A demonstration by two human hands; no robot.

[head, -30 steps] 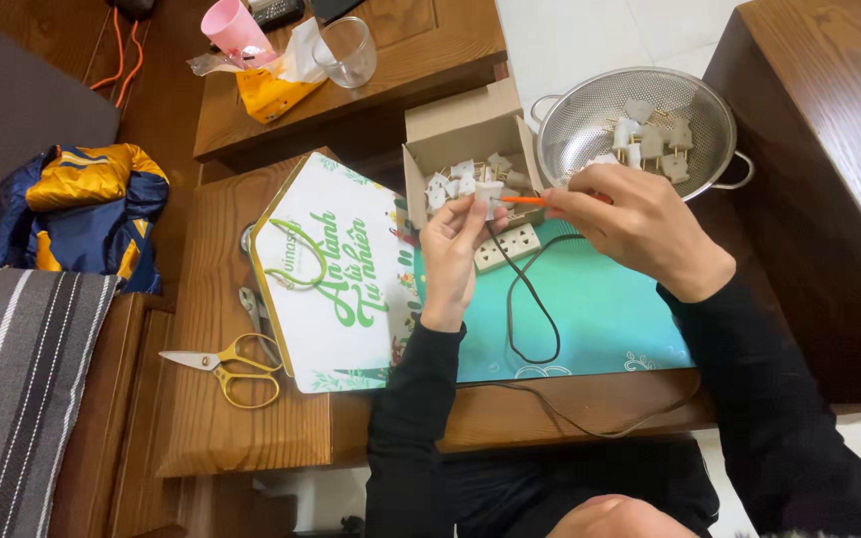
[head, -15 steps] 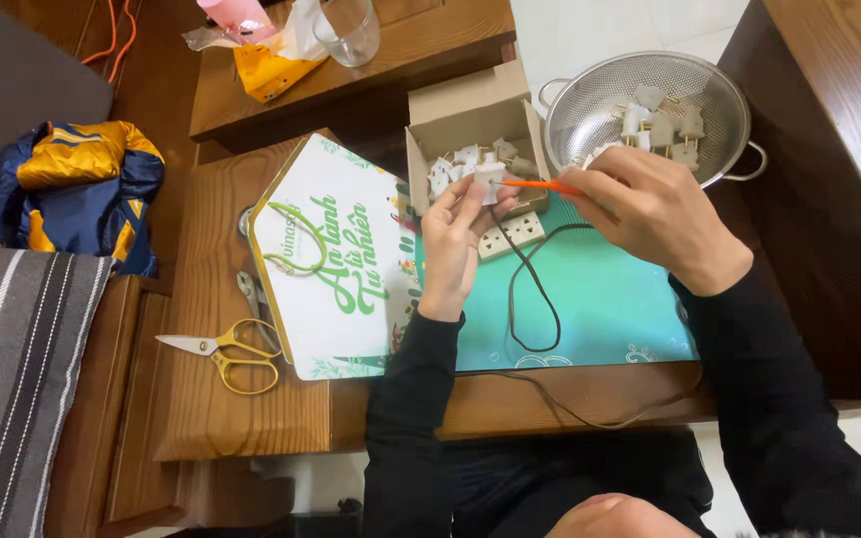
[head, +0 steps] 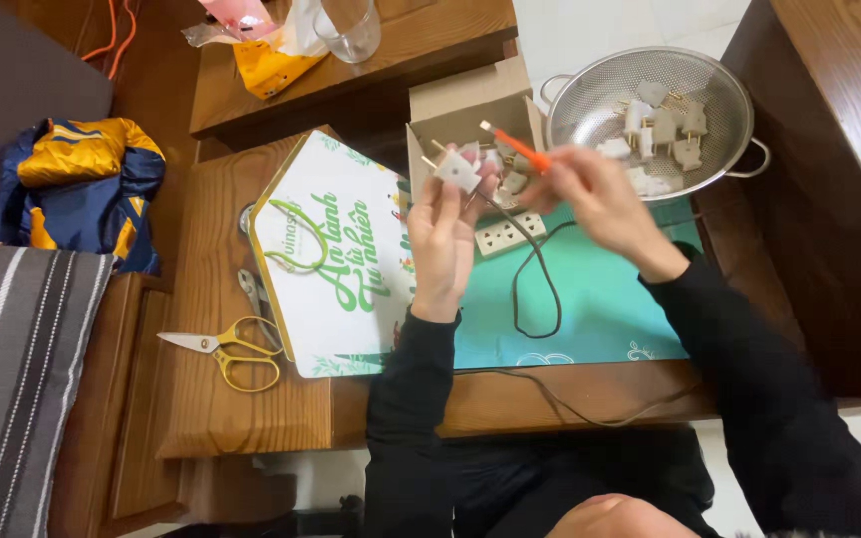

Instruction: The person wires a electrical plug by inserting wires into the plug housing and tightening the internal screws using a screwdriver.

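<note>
My left hand (head: 445,234) holds a small white plug adapter (head: 455,169) with metal pins, raised in front of the cardboard box (head: 465,105). My right hand (head: 590,194) grips an orange-handled screwdriver (head: 515,146), its tip pointing up and left, a little apart from the adapter. The box holds several more white adapters. Just below my hands lies a white power strip (head: 510,235) with a dark cable looping over the teal mat (head: 600,299).
A metal colander (head: 734,100) with several white adapters stands at the upper right. A white and green paper bag (head: 336,259) lies left of my hands, with yellow scissors (head: 226,349) and pliers (head: 251,294) beside it. Behind it stands a glass (head: 349,28).
My right hand has pulled the screwdriver away from the adapter and tilted its tip upward. My left hand has lifted the adapter slightly. The camera has moved closer.
</note>
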